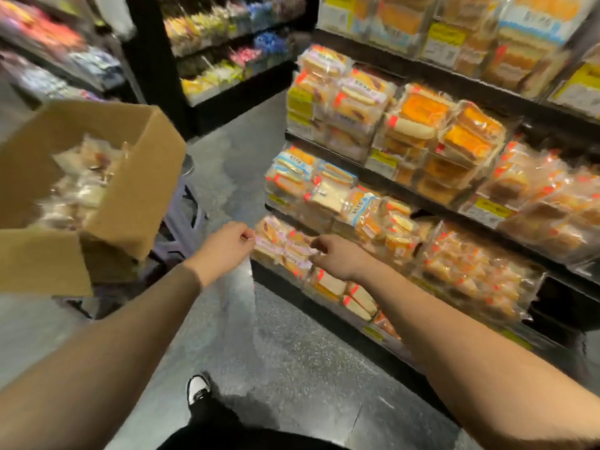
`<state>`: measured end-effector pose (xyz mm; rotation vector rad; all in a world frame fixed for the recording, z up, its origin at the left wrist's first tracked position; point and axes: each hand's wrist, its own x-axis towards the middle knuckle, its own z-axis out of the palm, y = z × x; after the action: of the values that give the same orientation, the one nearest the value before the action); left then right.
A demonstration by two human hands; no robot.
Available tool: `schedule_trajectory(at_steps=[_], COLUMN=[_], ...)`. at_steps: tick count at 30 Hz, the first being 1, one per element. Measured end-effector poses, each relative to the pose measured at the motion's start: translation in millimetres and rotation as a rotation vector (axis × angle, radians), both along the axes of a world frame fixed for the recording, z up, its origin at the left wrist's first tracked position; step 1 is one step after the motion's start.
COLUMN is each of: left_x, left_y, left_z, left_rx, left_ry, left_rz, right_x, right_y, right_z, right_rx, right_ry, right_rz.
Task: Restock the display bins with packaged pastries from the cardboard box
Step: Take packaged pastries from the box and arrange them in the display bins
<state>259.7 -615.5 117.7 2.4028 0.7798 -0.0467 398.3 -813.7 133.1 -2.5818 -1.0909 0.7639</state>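
Both hands, left hand [227, 243] and right hand [337, 256], pinch clear-wrapped pastry packs [285, 246] at the low bin; blur hides how tight. Sloppy stacking could slide them off. Brown cardboard box [81, 190] sits left, still stocked.

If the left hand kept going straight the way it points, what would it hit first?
Probably the purple-labelled pastry packs in the low bin, right at the left hand fingertips; it may already touch one, but blur hides that.

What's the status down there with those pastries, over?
Both hands, left and right, pinching pastry packs at bottom bin. Cardboard box still stocked. Nothing blocking.
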Motion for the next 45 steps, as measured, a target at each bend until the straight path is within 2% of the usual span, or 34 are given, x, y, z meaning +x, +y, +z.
schedule_trajectory(at_steps=[3, 6, 11, 18, 27, 35, 41, 45], left_x=[-46, -88, -154, -198, -167, -104, -48, -14], left_y=[66, 142, 255, 365, 469, 586, 667, 704], left_z=[-4, -10, -8, -9, -43, -87, -132, -161], left_rx=[-0.052, -0.008, -0.031, 0.016, -0.082, -0.129, -0.198, -0.224], left_ry=[0.042, -0.007, 0.046, 0.122, 0.106, 0.173, 0.195, 0.166], left_rz=[0.071, 0.158, 0.307, 0.367, 0.457, 0.556, 0.683, 0.763], right_x=[-25, -50, -86, -106, -59, 8, 39, 37], right_y=[83, 170, 300, 423, 564, 732, 831, 868], right_z=[-13, -21, -28, -33, -50, -74, -119, -149], right_rx=[-0.01, -0.035, -0.06, -0.06, -0.085, -0.131, -0.286, -0.327], right_ry=[0.018, 0.04, 0.064, -0.018, -0.163, -0.237, -0.128, 0.091], right_rz=[0.144, 0.257, 0.361, 0.47, 0.558, 0.616, 0.638, 0.49])
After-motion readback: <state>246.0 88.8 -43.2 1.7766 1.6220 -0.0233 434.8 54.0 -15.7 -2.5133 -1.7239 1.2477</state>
